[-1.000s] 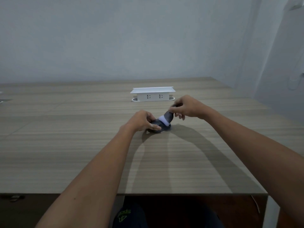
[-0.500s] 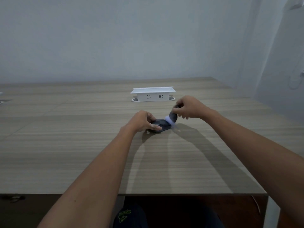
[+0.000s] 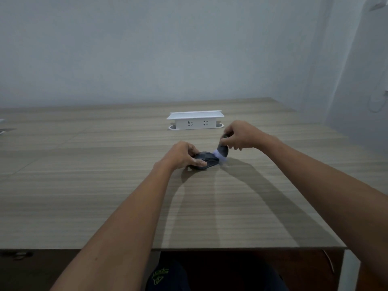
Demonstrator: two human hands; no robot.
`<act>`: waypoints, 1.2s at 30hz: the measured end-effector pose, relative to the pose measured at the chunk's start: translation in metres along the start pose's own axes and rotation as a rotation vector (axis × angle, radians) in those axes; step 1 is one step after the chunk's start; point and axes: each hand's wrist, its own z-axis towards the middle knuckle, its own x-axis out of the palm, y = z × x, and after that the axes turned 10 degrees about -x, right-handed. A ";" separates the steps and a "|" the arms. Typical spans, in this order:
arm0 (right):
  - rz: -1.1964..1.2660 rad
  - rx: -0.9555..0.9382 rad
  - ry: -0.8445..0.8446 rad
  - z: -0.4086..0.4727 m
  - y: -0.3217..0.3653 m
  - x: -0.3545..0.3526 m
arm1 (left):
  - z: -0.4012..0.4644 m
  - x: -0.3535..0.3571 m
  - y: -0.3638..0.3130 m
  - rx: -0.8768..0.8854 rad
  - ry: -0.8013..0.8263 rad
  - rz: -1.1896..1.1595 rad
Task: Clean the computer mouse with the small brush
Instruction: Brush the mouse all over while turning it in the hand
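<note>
- Fingers of the left hand are curled over the computer mouse, thumb along its near side, pressing it down so it stays put.
- Right hand pinches the dark handle of the small brush between thumb and fingertips; the grip is closed on the handle, with the other fingers loosely tucked beneath.
- Dark and low, the computer mouse lies flat on the wooden surface, close to the middle of the view, with the left hand at its 9 o'clock.
- Pale bristles of the small brush point down and to the left, meeting the mouse's right-hand end at about its 3 o'clock; the bristles are blurred, so exact contact is hard to judge.
- At 12 o'clock from the mouse, well apart, stands a white power socket box with two outlets facing the viewer.
- Both bare forearms reach in from 6 o'clock, casting soft shadows on the surface.
- Likely step: sweeping dust off the mouse's right edge and the seams there.
- To do it well, the left hand should probably keep steady downward pressure so the mouse does not slide or swivel under the strokes.
- Short, light flicks directed away from the mouse, toward 3 o'clock, would carry debris off rather than back into the gaps.
- Turning the mouse a little between passes would expose the parts now covered by the left fingers.
</note>
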 end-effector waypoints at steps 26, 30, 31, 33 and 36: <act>0.078 0.041 -0.052 0.021 0.014 0.003 | -0.001 -0.006 0.010 0.036 0.088 -0.016; 0.154 0.028 -0.027 0.022 0.019 0.008 | -0.003 -0.007 0.008 0.037 0.071 -0.014; 0.071 0.039 0.003 0.022 0.018 0.008 | -0.002 -0.007 0.008 0.035 0.068 -0.010; -0.059 0.064 -0.005 0.022 0.016 0.006 | -0.002 -0.006 0.008 0.034 0.059 -0.005; 0.075 0.019 -0.070 0.022 0.018 0.006 | -0.001 -0.005 0.008 0.045 0.042 -0.018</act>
